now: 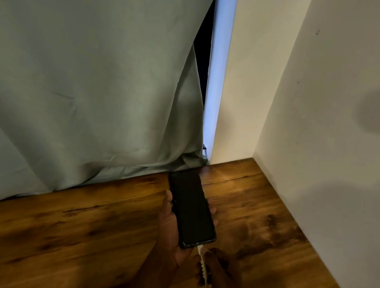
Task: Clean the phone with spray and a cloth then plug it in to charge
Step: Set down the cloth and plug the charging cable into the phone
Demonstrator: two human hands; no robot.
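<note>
Cradling the phone (191, 209) lengthwise, the left hand (169, 233) is grasping it; the right hand (217, 266) is pinching the white charging cable (203, 265) at its near end.

- Wooden tabletop (87, 232): dark-grained, fills lower frame.
- Grey-green curtain (84, 66): hangs at left, hem bunched on the tabletop.
- White wall (339, 92): right side, shadowed, meets tabletop at corner.
</note>
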